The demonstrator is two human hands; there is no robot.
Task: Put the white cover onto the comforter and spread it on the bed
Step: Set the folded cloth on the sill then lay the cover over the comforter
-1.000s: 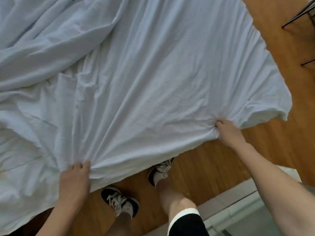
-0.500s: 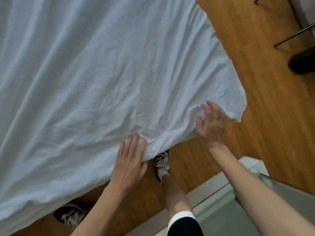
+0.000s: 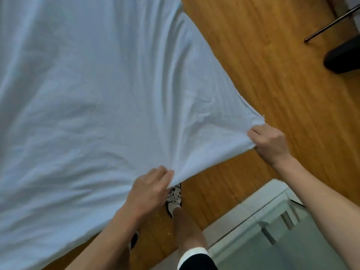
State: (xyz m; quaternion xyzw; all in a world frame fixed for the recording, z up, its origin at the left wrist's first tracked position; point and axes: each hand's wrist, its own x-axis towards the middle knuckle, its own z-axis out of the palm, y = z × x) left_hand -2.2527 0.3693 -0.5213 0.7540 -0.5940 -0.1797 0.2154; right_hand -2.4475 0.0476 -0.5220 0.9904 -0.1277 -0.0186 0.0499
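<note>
1. Head view, the hands: the left hand (image 3: 150,190) has its fingers curled round the near hem of the white, creased cotton cover (image 3: 93,106), bunching the cloth where it grips
2. The right hand (image 3: 268,145) grips the same cover at its corner, fingers folded over the gathered cloth and knuckles turned up; the two hands are well apart along the edge
3. Between the two grips the hem runs taut, and folds fan out from each fist into the body of the cloth
4. The white cover fills the left and upper part of the view, spread wide with soft wrinkles, and its near edge hangs over the floor; whether the comforter is inside it I cannot tell, and the bed under it is hidden
5. Below the hem lies the warm brown wooden plank floor (image 3: 259,61)
6. A black and white laced sneaker (image 3: 174,197) on the person's foot stands on the floor just under the left hand, partly tucked below the cloth edge
7. At lower right is a pale grey-green glass-topped cabinet with a white frame (image 3: 272,236), beneath the right forearm
8. At upper right a thin dark metal rod (image 3: 331,22) slants over the floor, and just below it a black rounded object (image 3: 342,59) that I cannot identify
</note>
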